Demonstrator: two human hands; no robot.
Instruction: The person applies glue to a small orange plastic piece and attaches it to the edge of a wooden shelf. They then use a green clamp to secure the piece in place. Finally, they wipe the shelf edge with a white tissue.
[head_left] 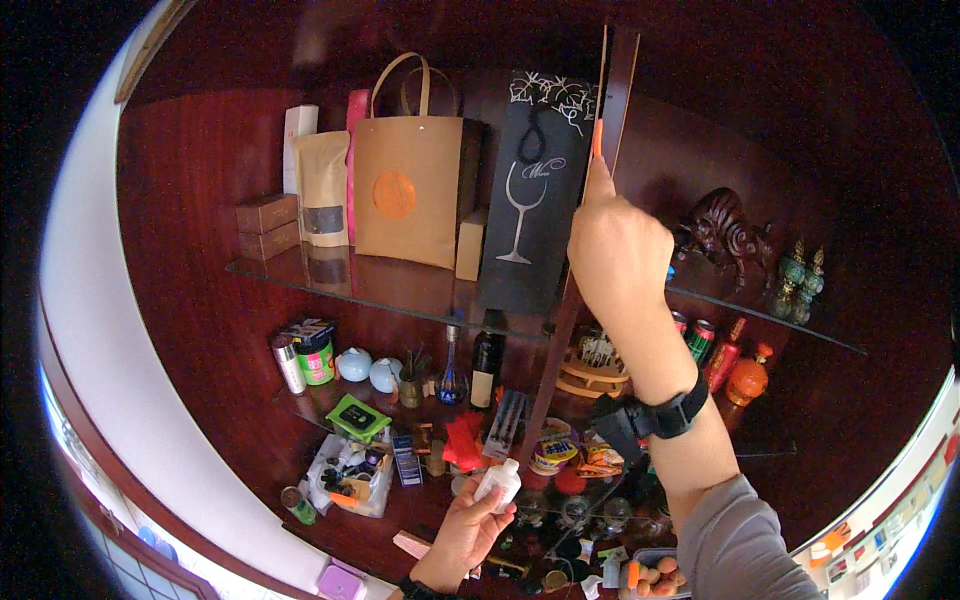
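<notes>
In my left hand (470,527), low in the middle, is a small white bottle (499,484), tilted, gripped between thumb and fingers. My right hand (620,245) is raised high, its fingers closed on a thin orange stick (598,138) with a dark upper end. The kind of stick cannot be made out. It points up along the front edge of the cabinet's upright divider (622,95), close to a pale strip there. A black band circles my right wrist. Left of the right hand stands a black box (530,215) with a drawn wine glass.
A brown paper bag (410,190) and small boxes stand on the upper glass shelf (400,292). Below are bottles, jars, green wipes (358,418) and a clear bin (348,475). Right of the divider are a dark carved animal figure (725,230), green ornaments (797,280) and an orange gourd-shaped bottle (749,375).
</notes>
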